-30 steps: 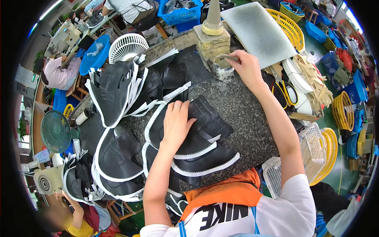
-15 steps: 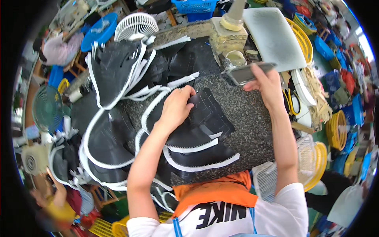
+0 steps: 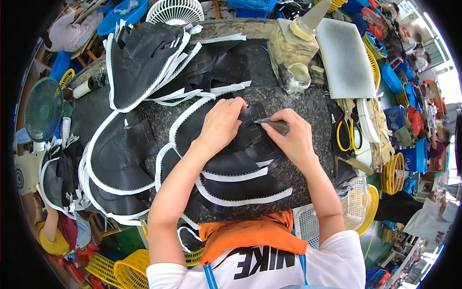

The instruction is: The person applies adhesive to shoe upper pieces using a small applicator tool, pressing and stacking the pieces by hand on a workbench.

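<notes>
A black shoe upper piece (image 3: 192, 120) with a white zigzag-stitched edge lies on the speckled stone worktop (image 3: 303, 180), over similar pieces. My left hand (image 3: 222, 124) rests on it, fingers curled together and gripping near its slotted flap (image 3: 253, 113); the fingertips are partly hidden. Pinched in my right hand (image 3: 294, 138) is a flat dark-grey tool (image 3: 279, 126), blade-like with a narrow tip. That tip touches or sits just above the flap, right of my left fingers. Another white-edged shoe upper piece (image 3: 245, 191) lies below, nearer my body.
More shoe upper pieces (image 3: 139, 62) are heaped at the left. A small glue-smeared pot (image 3: 299, 74) stands by a block with a pale cone (image 3: 313, 17). To the right are a whitish slab (image 3: 349, 60), yellow-handled scissors (image 3: 349, 132) and a white basket (image 3: 308, 224).
My right hand has come left and nearer from beside the pot, bringing the grey tool to the flap and turning it edge-on. My left hand has stayed on the piece, shifting slightly.
</notes>
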Tool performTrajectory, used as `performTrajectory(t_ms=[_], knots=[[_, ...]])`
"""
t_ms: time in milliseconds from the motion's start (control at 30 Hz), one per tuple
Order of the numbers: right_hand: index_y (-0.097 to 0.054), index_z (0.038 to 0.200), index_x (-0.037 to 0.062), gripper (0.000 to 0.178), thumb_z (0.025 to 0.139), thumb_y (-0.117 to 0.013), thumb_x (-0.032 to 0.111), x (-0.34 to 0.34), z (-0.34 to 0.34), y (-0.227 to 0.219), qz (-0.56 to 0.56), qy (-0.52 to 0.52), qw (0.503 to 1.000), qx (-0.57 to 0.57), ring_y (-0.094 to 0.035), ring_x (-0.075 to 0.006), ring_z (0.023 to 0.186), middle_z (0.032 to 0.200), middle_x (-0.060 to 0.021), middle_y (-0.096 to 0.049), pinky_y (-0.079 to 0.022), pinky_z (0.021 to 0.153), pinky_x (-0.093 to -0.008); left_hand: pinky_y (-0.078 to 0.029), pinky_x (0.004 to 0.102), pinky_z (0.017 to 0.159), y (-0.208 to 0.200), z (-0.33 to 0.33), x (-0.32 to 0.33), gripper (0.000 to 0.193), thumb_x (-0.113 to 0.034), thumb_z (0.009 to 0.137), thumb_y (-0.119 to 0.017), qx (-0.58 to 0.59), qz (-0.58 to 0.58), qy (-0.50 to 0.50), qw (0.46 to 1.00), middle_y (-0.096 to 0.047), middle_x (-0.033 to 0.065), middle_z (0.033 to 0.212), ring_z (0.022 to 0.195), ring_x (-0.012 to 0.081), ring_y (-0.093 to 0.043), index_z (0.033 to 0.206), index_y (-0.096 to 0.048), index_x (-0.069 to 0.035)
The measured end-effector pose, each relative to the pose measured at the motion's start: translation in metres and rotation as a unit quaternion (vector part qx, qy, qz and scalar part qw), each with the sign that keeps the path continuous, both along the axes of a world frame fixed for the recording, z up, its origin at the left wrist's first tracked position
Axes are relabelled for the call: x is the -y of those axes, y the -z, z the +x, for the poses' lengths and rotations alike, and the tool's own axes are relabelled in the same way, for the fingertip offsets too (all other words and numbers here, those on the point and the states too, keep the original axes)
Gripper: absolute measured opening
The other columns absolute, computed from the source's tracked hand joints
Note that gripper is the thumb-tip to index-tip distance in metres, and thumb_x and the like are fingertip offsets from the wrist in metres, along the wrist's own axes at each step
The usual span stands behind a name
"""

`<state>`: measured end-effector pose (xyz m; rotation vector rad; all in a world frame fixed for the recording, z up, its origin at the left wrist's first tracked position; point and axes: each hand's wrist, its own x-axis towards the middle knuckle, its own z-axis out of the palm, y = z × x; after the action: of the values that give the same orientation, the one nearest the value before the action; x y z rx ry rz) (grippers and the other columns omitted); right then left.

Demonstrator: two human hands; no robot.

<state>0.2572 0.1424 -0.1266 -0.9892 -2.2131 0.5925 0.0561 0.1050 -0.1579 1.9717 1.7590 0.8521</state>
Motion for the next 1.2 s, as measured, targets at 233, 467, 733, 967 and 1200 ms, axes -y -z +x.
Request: performTrajectory(t_ms=[233,467,733,967,1200], knots=[[-0.059,0.083,0.0045,0.023,0.077,-0.078,0.016,-0.003,-0.003,0.0,0.028,0.05,0.998,0.034,-0.063,-0.0296,0.074,0.08,-0.0099,-0.061,-0.05,0.066,-0.0373,-0.047,0.0404,0.082,0.0,-0.003,0.001,0.035,0.001,0.073,-0.072,-0.004,0.014,0.009,1.0,-0.063,0.0092,0.094,0.095,0.0293,-0.06,0.102,-0.053,-0.007],[-0.058,0.083,0.005,0.024,0.077,-0.078,0.017,-0.001,-0.002,-0.003,-0.003,0.041,0.999,0.026,-0.063,-0.0294,0.075,0.08,-0.0095,-0.06,-0.05,0.066,-0.038,-0.047,0.0399,0.083,-0.003,-0.004,0.002,0.034,0.0,0.074,-0.072,-0.014,0.001,0.0,1.0,-0.063,0.0091,0.094,0.094,0.029,-0.06,0.102,-0.054,-0.007],[-0.059,0.083,0.0047,0.023,0.078,-0.078,0.017,-0.01,0.014,-0.013,-0.006,0.064,0.998,0.017,-0.063,-0.0284,0.075,0.08,-0.0098,-0.062,-0.05,0.066,-0.0375,-0.047,0.0417,0.085,-0.019,-0.004,0.006,0.039,-0.001,0.075,-0.072,-0.068,-0.013,0.024,0.997,-0.063,0.0117,0.096,0.096,0.0315,-0.059,0.11,-0.056,-0.006],[-0.059,0.083,0.004,0.025,0.079,-0.078,0.02,-0.006,-0.004,0.002,-0.143,0.009,0.988,-0.063,-0.064,-0.0268,0.072,0.081,-0.0093,-0.062,-0.051,0.065,-0.0348,-0.047,0.0442,0.087,-0.026,-0.021,0.013,0.068,-0.002,0.074,-0.072,-0.14,-0.056,0.074,0.986,-0.063,0.0169,0.099,0.098,0.0347,-0.059,0.137,-0.046,-0.003],[-0.059,0.084,0.0047,0.024,0.079,-0.077,0.02,-0.008,-0.002,-0.001,-0.07,0.035,0.997,0.006,-0.065,-0.0293,0.076,0.082,-0.011,-0.064,-0.051,0.067,-0.0373,-0.047,0.046,0.084,-0.03,-0.019,-0.003,0.075,-0.006,0.072,-0.074,-0.18,-0.125,0.1,0.97,-0.065,0.0206,0.095,0.095,0.0382,-0.06,0.141,-0.043,-0.003]])
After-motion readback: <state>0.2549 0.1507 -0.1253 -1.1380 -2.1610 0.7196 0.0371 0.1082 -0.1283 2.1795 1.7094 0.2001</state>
